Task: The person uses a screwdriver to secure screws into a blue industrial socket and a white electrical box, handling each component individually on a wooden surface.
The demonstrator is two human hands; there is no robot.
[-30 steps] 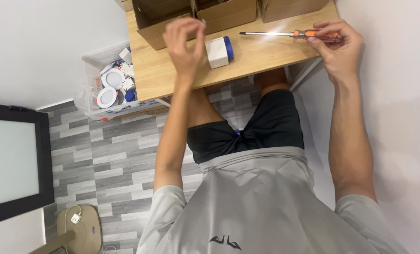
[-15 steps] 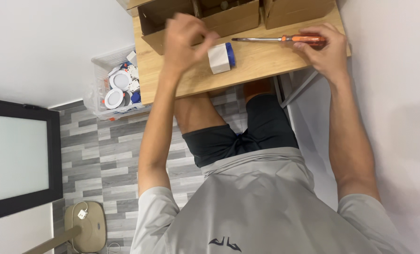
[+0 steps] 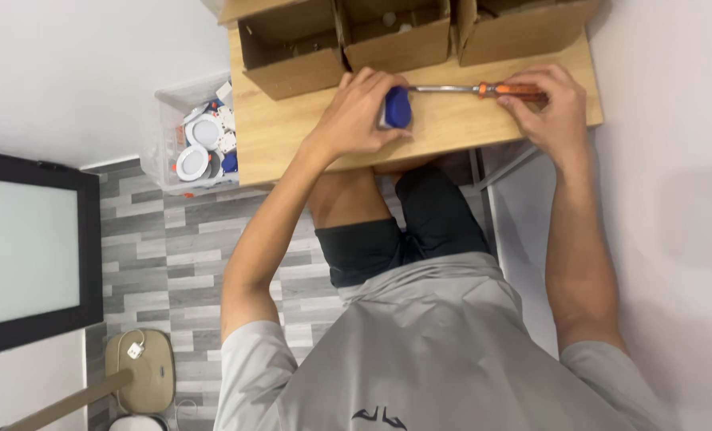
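My left hand (image 3: 364, 112) is closed over a small white and blue box (image 3: 397, 108) that rests on the wooden table (image 3: 292, 136). An orange-handled screwdriver (image 3: 484, 89) lies along the table, its metal shaft pointing left at the box. My right hand (image 3: 551, 104) grips the orange handle. The shaft tip reaches the top edge of the box, beside my left fingers.
Three open cardboard boxes (image 3: 292, 48) (image 3: 396, 36) (image 3: 516, 28) line the table's far edge. A clear plastic bin (image 3: 192, 144) with round white fittings stands on the floor left of the table. A dark-framed panel (image 3: 29, 247) leans at left; a white wall is at right.
My left hand has come down from the cardboard box onto the white and blue box and closed on it. The screwdriver tip has moved up against the box.
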